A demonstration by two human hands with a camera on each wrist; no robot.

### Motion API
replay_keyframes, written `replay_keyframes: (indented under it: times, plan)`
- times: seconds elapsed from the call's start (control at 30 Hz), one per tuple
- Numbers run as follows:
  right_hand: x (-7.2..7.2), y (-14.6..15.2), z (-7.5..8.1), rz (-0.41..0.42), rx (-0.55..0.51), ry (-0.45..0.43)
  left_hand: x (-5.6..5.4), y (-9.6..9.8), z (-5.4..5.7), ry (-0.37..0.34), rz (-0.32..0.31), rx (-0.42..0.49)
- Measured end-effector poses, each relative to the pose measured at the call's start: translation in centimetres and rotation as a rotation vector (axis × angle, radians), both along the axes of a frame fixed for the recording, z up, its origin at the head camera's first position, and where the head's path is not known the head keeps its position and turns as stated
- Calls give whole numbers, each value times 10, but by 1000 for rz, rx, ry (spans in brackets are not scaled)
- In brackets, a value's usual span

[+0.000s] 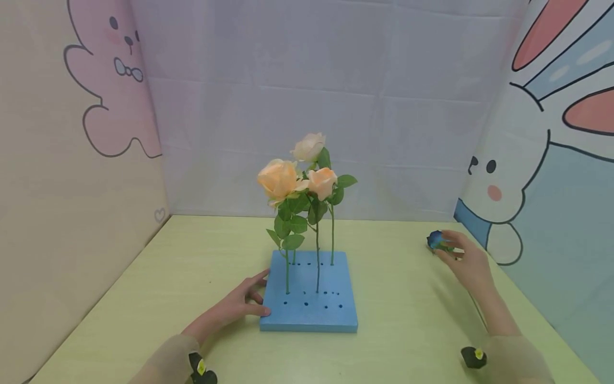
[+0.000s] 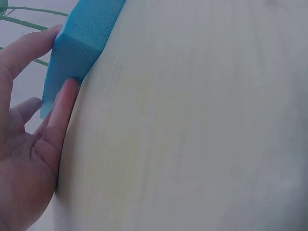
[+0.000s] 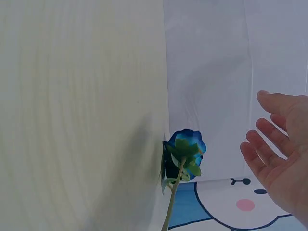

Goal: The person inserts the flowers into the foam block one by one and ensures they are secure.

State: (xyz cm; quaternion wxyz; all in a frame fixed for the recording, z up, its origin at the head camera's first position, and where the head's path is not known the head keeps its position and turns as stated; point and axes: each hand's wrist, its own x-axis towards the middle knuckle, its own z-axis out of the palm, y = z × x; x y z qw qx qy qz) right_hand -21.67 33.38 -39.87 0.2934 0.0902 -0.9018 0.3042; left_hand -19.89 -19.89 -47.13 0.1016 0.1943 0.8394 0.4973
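A blue foam block (image 1: pixel 307 318) with rows of holes lies on the table, with several rose stems upright in it. A large peach rose (image 1: pixel 277 180), a smaller pink-peach rose (image 1: pixel 322 182) and a cream rose (image 1: pixel 309 147) show on top. My left hand (image 1: pixel 240 300) rests against the block's left side, its fingers spread and touching the edge. On the right, a blue rose (image 3: pixel 186 149) lies on the table, its stem running toward me. My right hand (image 1: pixel 469 264) hovers over it; in the right wrist view its fingers are loosely bent and apart from the flower.
The pale yellow table (image 1: pixel 211 266) meets a white cloth backdrop (image 1: pixel 230 133) at the back. A cloth side panel with a rabbit drawing (image 1: pixel 508 186) stands close to the right hand. Another panel with a pink bear (image 1: pixel 115 106) is at left.
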Motion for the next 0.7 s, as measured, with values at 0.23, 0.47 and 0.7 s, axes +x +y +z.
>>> replay_keyframes:
  times: [0.23,0.47,0.7]
  plan:
    - [2,28,-5,-2,33,-122,1,0,1,4,1,-1]
    - [7,47,-11,28,31,-233,1,0,1,6,-2,-9]
    - [10,60,-17,73,56,-376,2,1,3,10,1,-18]
